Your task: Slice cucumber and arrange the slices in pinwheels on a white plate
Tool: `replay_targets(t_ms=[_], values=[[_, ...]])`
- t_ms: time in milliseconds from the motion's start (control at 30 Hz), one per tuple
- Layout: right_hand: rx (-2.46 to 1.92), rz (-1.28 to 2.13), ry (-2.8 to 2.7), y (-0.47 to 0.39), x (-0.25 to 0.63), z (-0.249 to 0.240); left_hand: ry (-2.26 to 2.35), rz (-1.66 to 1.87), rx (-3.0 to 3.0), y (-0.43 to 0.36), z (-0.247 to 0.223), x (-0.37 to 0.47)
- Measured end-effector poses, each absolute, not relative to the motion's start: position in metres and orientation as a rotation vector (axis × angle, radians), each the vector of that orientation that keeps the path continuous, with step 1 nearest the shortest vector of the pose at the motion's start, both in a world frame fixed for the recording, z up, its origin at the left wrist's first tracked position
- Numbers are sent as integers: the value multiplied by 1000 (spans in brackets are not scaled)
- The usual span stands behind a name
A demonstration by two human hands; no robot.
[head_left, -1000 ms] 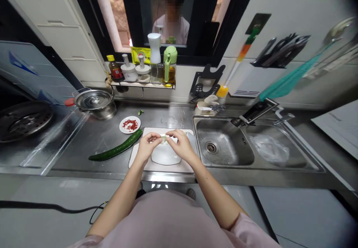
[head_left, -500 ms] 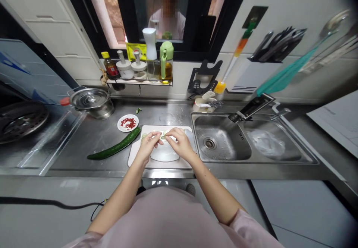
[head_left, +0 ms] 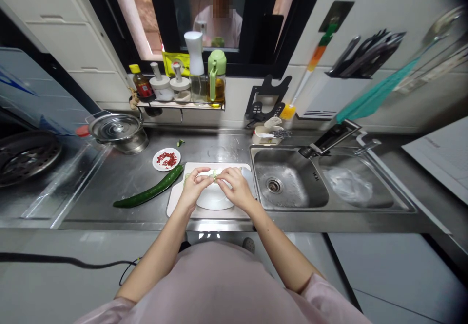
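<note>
Surface [head_left: 95, 182] bears cutting board [head_left: 174, 203] | cucumber [head_left: 148, 194] lies beside board | white plate [head_left: 215, 201] sits on board | left hand [head_left: 193, 187]: fingers slightly parted, hold unclear | right hand [head_left: 235, 183]: fingers pinched on small green piece [head_left: 215, 173] above plate

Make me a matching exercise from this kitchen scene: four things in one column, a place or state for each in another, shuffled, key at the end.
Things
1. Cucumber
2. Green piece
3. Small plate
4. Clear plastic bag

Places and states
A. Lying in the right sink basin
B. Dark green, lying whole beside the cutting board
C. Bearing chopped red bits
D. Between the left hand and right hand

Pairs: 1-B, 2-D, 3-C, 4-A
</note>
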State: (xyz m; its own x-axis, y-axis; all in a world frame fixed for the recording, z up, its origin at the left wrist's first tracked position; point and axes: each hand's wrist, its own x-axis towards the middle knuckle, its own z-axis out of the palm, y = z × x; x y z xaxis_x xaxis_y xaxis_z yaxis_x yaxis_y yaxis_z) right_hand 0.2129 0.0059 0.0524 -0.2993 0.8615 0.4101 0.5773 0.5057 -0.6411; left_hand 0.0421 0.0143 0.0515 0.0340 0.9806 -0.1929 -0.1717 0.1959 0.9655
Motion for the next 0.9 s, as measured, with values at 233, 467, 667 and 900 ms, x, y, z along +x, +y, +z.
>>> replay_targets(t_ms=[233, 467, 667, 900], values=[[-1176, 534, -1981, 7, 210, 53, 1109, 1157, 979, 15, 50, 40], [-1171, 628, -1880, 10, 206, 48, 1094, 1181, 1022, 15, 48, 42], [-1173, 756, -1802, 12, 206, 46, 1091, 1176, 1073, 15, 47, 44], [-1223, 898, -1702, 12, 208, 43, 1101, 1178, 1119, 14, 44, 49]])
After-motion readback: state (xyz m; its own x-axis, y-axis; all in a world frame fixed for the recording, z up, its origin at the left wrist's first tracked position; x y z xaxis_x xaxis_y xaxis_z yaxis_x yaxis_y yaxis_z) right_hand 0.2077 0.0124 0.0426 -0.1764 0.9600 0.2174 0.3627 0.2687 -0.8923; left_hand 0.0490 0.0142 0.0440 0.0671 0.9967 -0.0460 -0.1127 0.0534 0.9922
